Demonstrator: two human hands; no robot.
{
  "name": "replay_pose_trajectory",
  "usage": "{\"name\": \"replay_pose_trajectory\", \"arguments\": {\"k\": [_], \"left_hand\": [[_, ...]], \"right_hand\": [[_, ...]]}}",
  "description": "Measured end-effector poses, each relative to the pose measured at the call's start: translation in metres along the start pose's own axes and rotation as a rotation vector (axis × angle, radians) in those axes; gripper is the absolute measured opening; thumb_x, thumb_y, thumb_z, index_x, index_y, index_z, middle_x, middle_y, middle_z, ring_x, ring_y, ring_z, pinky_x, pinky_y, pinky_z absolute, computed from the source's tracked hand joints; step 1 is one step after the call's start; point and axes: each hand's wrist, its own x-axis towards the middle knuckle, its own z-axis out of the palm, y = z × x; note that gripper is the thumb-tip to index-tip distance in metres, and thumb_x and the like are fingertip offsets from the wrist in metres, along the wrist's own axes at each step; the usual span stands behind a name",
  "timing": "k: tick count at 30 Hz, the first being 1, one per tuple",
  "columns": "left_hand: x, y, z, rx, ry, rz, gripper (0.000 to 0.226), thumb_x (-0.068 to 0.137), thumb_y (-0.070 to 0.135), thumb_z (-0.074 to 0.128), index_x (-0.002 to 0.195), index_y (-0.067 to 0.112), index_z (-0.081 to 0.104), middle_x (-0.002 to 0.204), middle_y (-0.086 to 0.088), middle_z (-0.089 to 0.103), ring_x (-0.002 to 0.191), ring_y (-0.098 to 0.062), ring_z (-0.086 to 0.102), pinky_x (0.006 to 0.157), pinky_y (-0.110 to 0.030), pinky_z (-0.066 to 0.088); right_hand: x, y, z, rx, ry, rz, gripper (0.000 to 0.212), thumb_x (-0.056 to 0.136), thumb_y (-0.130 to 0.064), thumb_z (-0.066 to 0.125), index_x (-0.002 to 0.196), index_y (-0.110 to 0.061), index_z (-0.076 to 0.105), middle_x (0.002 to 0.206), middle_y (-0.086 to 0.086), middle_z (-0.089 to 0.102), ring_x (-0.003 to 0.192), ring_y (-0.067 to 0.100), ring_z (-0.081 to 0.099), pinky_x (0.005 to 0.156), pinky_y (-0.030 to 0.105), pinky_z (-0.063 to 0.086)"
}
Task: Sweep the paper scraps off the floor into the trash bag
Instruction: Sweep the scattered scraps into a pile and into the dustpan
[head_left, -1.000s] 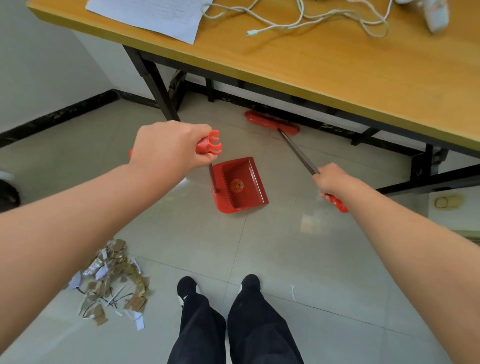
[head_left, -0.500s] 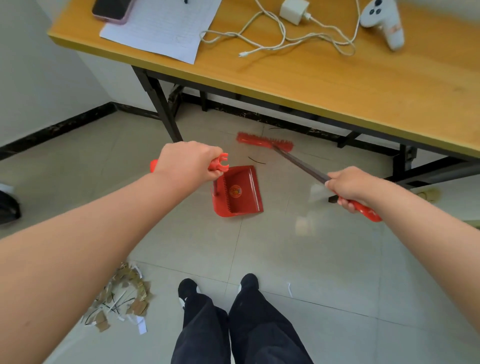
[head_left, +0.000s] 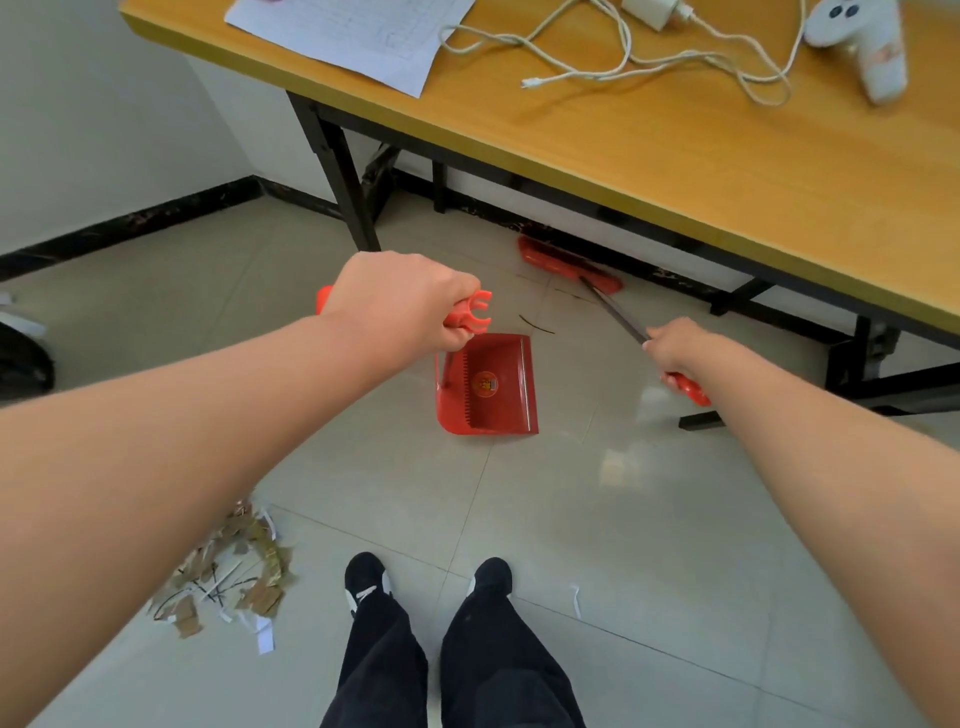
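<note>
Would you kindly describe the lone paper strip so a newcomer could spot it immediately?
Start at the person's black shoes on the tiled floor. Just right of the right shoe lies one thin white paper strip. Unlike the mixed brown-and-white scrap pile left of the feet, it lies alone.

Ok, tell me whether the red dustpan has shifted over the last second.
No, not noticeably. The dustpan, hung from the left hand, still sits at the far end of the same floor grout line; only the camera tilted.
</note>
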Motion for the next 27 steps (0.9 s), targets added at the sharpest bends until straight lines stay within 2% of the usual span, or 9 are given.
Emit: {"name": "replay_pose_trajectory", "arguments": {"k": [4, 6, 11, 14, 17, 20, 23, 27], "left_hand": [[0.001, 0.003, -0.001, 0.006, -0.01, -0.01, 0.027, 0.088, 0.043, 0.056, 0.074, 0.023, 0.045, 0.067, 0.004, 0.05, 0.07, -0.025, 0.057, 0.057, -0.028, 0.037], [0.003, 0.006, -0.003, 0.013, -0.03, -0.016, 0.026, 0.089, 0.043, 0.056, 0.075, 0.024, 0.044, 0.067, 0.005, 0.049, 0.069, -0.024, 0.056, 0.057, -0.028, 0.036], [-0.014, 0.022, -0.008, 0.031, -0.098, -0.037, 0.02, 0.09, 0.044, 0.054, 0.086, 0.025, 0.051, 0.084, 0.002, 0.064, 0.074, -0.026, 0.059, 0.059, -0.028, 0.036], [-0.034, 0.032, -0.011, 0.004, -0.181, -0.08, 0.017, 0.091, 0.041, 0.053, 0.095, 0.024, 0.055, 0.093, 0.001, 0.066, 0.087, -0.028, 0.064, 0.06, -0.029, 0.035], [-0.054, 0.027, -0.015, -0.045, -0.193, -0.16, 0.024, 0.09, 0.046, 0.053, 0.104, 0.028, 0.06, 0.1, 0.002, 0.068, 0.094, -0.026, 0.066, 0.064, -0.03, 0.043], [-0.066, 0.019, -0.024, -0.063, -0.162, -0.229, 0.024, 0.087, 0.045, 0.055, 0.103, 0.028, 0.062, 0.1, 0.001, 0.069, 0.095, -0.027, 0.066, 0.069, -0.032, 0.047], [-0.075, 0.014, -0.036, -0.034, -0.141, -0.255, 0.024, 0.085, 0.043, 0.059, 0.101, 0.026, 0.061, 0.096, -0.002, 0.069, 0.093, -0.03, 0.065, 0.064, -0.029, 0.041], [-0.098, 0.008, -0.045, 0.006, -0.152, -0.298, 0.021, 0.086, 0.043, 0.059, 0.097, 0.027, 0.06, 0.092, -0.002, 0.069, 0.089, -0.03, 0.065, 0.06, -0.027, 0.037]], "right_hand": [[0.006, 0.038, 0.019, 0.194, -0.052, 0.002, 0.051, 0.101, -0.021, 0.036, 0.148, -0.038, 0.03, 0.06, 0.008, 0.046, 0.041, 0.014, 0.034, 0.049, 0.019, 0.028], [-0.002, 0.052, 0.016, 0.186, -0.072, 0.018, 0.051, 0.1, -0.021, 0.038, 0.148, -0.037, 0.032, 0.061, 0.007, 0.046, 0.039, 0.013, 0.034, 0.046, 0.017, 0.028], [-0.055, 0.069, -0.018, 0.176, -0.18, 0.069, 0.044, 0.102, -0.02, 0.04, 0.145, -0.033, 0.038, 0.066, 0.008, 0.043, 0.032, 0.01, 0.032, 0.033, 0.014, 0.03], [-0.092, 0.071, -0.048, 0.217, -0.262, 0.089, 0.041, 0.103, -0.019, 0.041, 0.142, -0.03, 0.04, 0.066, 0.008, 0.04, 0.027, 0.007, 0.031, 0.028, 0.012, 0.03], [-0.116, 0.072, -0.069, 0.216, -0.267, 0.071, 0.04, 0.102, -0.018, 0.043, 0.141, -0.028, 0.042, 0.067, 0.009, 0.042, 0.025, 0.007, 0.033, 0.028, 0.012, 0.031], [-0.119, 0.064, -0.078, 0.164, -0.223, 0.039, 0.038, 0.102, -0.02, 0.045, 0.138, -0.029, 0.044, 0.068, 0.009, 0.043, 0.027, 0.007, 0.034, 0.027, 0.013, 0.032], [-0.107, 0.049, -0.078, 0.178, -0.19, 0.045, 0.032, 0.101, -0.023, 0.046, 0.133, -0.027, 0.047, 0.07, 0.009, 0.047, 0.033, 0.007, 0.036, 0.029, 0.013, 0.033], [-0.085, 0.039, -0.061, 0.144, -0.144, 0.019, 0.035, 0.101, -0.026, 0.045, 0.136, -0.022, 0.045, 0.065, 0.007, 0.049, 0.045, 0.009, 0.036, 0.046, 0.019, 0.032]]}}
